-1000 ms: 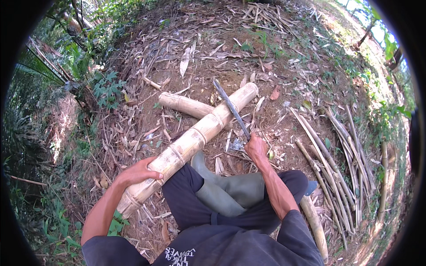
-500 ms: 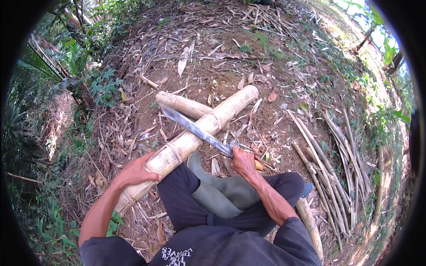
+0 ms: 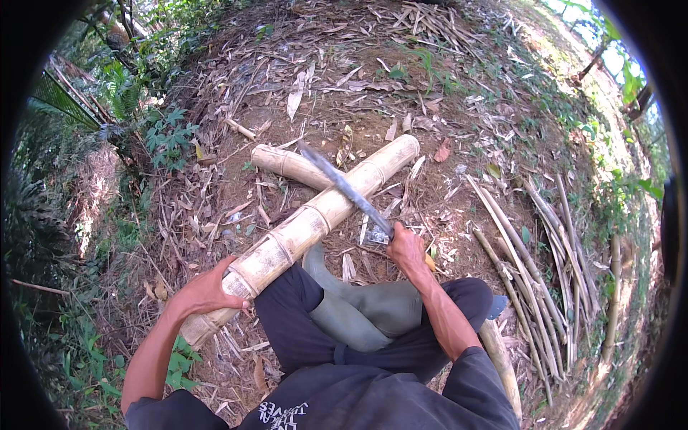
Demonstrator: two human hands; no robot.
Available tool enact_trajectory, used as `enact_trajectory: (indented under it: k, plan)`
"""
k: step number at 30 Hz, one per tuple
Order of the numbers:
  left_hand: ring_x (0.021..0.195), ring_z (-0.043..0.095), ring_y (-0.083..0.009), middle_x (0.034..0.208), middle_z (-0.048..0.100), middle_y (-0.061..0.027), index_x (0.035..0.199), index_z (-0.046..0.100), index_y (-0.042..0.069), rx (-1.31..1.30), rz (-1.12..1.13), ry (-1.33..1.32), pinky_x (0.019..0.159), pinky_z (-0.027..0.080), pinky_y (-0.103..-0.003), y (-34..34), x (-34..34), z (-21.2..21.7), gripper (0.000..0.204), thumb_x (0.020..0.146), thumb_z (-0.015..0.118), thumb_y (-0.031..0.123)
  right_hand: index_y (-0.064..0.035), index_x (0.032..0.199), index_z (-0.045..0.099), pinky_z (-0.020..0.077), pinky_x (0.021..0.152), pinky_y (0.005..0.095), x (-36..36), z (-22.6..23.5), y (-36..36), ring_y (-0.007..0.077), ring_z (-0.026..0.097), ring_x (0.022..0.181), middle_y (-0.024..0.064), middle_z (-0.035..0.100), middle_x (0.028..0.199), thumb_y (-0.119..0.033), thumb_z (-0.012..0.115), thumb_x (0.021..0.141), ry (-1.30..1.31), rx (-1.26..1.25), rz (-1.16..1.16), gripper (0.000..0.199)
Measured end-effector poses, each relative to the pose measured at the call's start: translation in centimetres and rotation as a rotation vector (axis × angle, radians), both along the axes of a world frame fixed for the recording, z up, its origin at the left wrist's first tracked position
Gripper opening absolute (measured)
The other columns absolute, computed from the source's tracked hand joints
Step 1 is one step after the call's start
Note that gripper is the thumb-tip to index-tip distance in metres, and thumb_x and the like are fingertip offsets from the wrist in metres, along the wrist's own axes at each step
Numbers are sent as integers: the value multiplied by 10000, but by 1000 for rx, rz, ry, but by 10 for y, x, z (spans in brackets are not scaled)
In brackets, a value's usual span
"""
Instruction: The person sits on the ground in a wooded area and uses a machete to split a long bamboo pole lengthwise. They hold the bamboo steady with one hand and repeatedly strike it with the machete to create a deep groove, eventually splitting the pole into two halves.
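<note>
The person sits low on bare, leaf-strewn ground (image 3: 444, 79) with a thick, pale yellow bamboo pole (image 3: 315, 215) laid slantwise in front of them, its near end at the lower left and its cut far end toward the upper right. The left hand (image 3: 204, 290) lies over the near end of the pole, fingers curled down around its top, which looks like a way of pinning it so that it cannot roll or jump. The far part of the pole rests across a shorter, pale bamboo piece (image 3: 290, 165) lying crosswise beneath it, so the pole sits propped clear of the soil, as on a chopping block.

The right hand (image 3: 405, 247) is wrapped tight round the handle of a long, dark-bladed machete (image 3: 344, 188). The blade runs from the hand up and to the left, crossing over the pole near one of its ringed joints, its tip beyond the pole's far side. Whether the edge touches the bamboo cannot be told.

A grey-green rubber boot (image 3: 358, 304) rests just right of the pole, between the two arms. To the right lies a loose bundle of thin, dry bamboo strips (image 3: 545, 251), well apart from the hands, and green undergrowth (image 3: 143, 136) borders the clearing on the left
</note>
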State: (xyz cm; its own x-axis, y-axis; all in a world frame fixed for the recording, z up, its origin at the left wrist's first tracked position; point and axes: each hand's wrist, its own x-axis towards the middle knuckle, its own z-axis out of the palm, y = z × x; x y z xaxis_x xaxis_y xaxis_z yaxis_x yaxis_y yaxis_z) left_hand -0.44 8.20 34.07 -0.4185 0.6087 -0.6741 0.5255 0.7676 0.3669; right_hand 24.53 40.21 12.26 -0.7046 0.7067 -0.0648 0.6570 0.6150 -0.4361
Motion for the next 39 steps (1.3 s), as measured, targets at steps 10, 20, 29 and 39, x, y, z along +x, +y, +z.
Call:
enact_trajectory:
  k: [10, 20, 29, 39]
  plan:
    - [1082, 637, -349, 1182, 641, -238, 1382, 471, 37, -19, 61, 145, 957, 476, -410, -48, 29, 33, 953, 604, 813, 467, -12, 866, 539, 507, 639, 541, 9, 5, -21, 420, 646, 694, 234, 650, 738, -68, 613, 715, 105, 104, 203, 178]
    - [1039, 653, -370, 1115, 666, -244, 1362, 495, 40, -56, 81, 141, 912, 494, -426, -59, 17, 25, 935, 611, 783, 515, -40, 908, 533, 489, 618, 534, 2, 3, -28, 425, 632, 651, 226, 643, 706, -103, 635, 749, 142, 107, 221, 199]
    - [978, 680, -348, 1046, 681, -256, 1234, 571, -36, -4, 154, 94, 882, 509, -410, -77, 28, 39, 827, 594, 809, 431, 0, 912, 548, 509, 668, 530, 4, 30, -11, 418, 643, 672, 239, 633, 689, -86, 578, 768, -72, 30, 112, 170]
    - [995, 679, -328, 1076, 682, -239, 1261, 573, -25, 1, 204, 69, 899, 502, -409, -75, 29, 37, 837, 583, 833, 391, -1, 916, 549, 494, 623, 544, 8, 15, 1, 437, 638, 650, 239, 635, 699, -75, 593, 744, -17, 52, 46, 192]
